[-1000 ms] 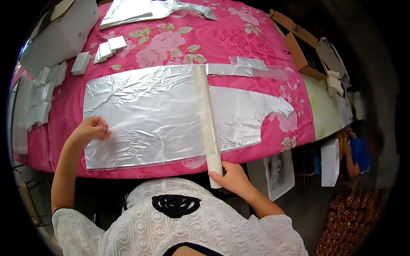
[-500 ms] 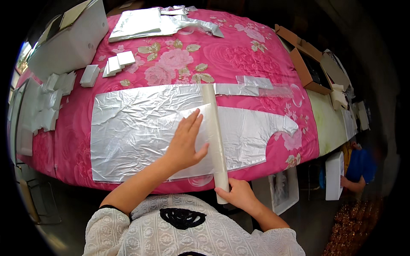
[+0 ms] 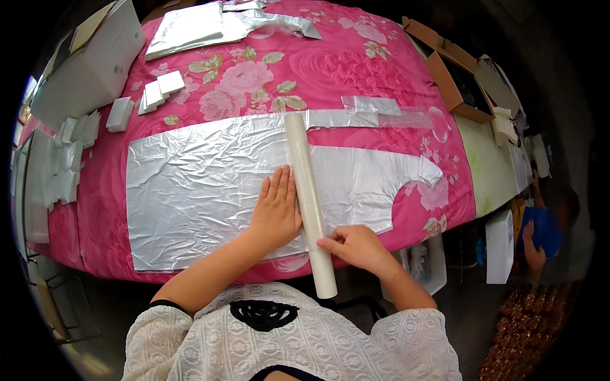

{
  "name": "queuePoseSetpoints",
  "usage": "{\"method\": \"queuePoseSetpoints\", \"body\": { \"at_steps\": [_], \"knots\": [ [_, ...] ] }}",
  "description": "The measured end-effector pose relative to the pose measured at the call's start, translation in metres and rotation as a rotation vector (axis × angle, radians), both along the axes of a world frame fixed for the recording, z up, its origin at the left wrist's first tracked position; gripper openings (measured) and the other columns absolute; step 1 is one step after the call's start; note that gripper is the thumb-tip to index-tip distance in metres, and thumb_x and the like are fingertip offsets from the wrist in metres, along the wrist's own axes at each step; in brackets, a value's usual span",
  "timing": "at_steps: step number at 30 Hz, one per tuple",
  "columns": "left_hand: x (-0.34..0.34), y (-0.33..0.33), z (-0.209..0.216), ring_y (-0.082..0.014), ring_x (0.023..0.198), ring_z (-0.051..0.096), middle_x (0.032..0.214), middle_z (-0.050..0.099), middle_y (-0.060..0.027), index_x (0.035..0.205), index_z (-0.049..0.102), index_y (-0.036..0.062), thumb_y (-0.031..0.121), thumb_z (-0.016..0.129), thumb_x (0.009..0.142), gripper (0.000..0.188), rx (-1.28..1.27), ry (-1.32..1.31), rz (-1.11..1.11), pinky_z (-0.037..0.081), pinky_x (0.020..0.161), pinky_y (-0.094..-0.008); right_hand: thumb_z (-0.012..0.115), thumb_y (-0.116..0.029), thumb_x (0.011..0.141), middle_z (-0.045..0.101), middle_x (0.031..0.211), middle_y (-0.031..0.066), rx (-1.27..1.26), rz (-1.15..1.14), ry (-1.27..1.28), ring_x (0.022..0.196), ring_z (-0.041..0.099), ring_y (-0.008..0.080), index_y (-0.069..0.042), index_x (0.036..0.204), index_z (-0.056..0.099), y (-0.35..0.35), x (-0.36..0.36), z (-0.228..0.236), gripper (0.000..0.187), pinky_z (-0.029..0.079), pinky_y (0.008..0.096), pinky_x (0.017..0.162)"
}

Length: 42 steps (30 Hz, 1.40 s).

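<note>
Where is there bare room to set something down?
Pink cloth between silver sheet and far silver stack, from white blocks across to the cardboard box; a narrow strip left of the sheet. Crowded: left edge, with white packets.

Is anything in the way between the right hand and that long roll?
Nothing visible: the right hand touches the long roll near its lower end. The left hand is on its other side.

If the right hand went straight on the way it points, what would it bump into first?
The roll: the right hand points left towards it, and its thumb seems to touch it, though exact contact is hard to judge.
</note>
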<state>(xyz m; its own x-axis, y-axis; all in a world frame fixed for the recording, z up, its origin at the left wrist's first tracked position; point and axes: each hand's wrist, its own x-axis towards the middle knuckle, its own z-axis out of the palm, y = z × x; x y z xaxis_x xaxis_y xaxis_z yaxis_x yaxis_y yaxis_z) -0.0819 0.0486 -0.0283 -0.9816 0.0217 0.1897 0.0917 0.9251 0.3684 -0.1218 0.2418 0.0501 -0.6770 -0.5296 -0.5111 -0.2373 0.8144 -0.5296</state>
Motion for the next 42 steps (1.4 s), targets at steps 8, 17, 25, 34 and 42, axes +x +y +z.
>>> {"method": "queuePoseSetpoints", "body": {
  "at_steps": [8,17,25,34,42],
  "knots": [
    [0.000,-0.001,-0.001,-0.0379,0.138,0.017,0.145,0.022,-0.0276,0.135,0.026,-0.0131,0.025,0.041,0.080,0.069,-0.058,0.015,-0.014,0.009,0.112,-0.0472,0.057,-0.050,0.085,0.065,0.076,0.0085,-0.338,-0.351,-0.299,0.069,0.063,0.0165,0.002,0.086,0.064,-0.089,-0.131,-0.028,0.052,0.049,0.0266,0.063],
    [0.000,-0.001,0.005,-0.0389,0.138,0.013,0.146,0.017,-0.0279,0.136,0.021,-0.0138,0.022,0.042,0.077,0.072,-0.014,-0.018,-0.032,0.007,0.113,-0.0462,0.055,-0.030,0.088,0.057,0.109,0.0157,-1.095,-0.855,-0.773,0.100,0.058,0.0239,0.003,0.115,0.043,-0.101,-0.159,-0.051,0.044,0.052,0.0360,0.081],
    [-0.001,-0.005,0.000,-0.0388,0.139,0.011,0.147,0.016,-0.0279,0.137,0.020,-0.0138,0.023,0.043,0.078,0.073,-0.043,-0.041,-0.064,0.006,0.113,-0.0457,0.051,-0.023,0.085,0.066,0.094,0.0093,-1.763,-1.086,-0.669,0.085,0.062,0.0255,-0.003,0.098,0.058,-0.037,-0.246,-0.053,0.024,0.051,0.0398,0.076],
    [0.000,-0.025,0.027,-0.0380,0.140,0.002,0.148,0.005,-0.0289,0.138,0.015,-0.0143,0.055,0.053,0.077,0.099,-0.062,-0.225,-0.274,0.005,0.113,-0.0463,0.050,-0.017,0.088,0.062,0.111,0.0144,-1.951,-0.596,-0.514,0.102,0.060,0.0261,-0.003,0.111,0.055,0.004,-0.236,0.029,0.027,0.049,0.0409,0.088],
    [0.032,-0.062,0.039,-0.0403,0.134,0.021,0.143,0.026,-0.0251,0.137,0.030,-0.0024,0.032,0.065,0.079,0.076,0.244,0.030,-0.056,0.021,0.109,-0.0466,0.065,-0.040,0.081,0.049,0.127,0.0260,-0.969,0.239,0.309,0.121,0.046,0.0343,0.008,0.125,0.046,-0.169,-0.062,0.027,0.067,0.035,0.0377,0.102]
  ]
}}
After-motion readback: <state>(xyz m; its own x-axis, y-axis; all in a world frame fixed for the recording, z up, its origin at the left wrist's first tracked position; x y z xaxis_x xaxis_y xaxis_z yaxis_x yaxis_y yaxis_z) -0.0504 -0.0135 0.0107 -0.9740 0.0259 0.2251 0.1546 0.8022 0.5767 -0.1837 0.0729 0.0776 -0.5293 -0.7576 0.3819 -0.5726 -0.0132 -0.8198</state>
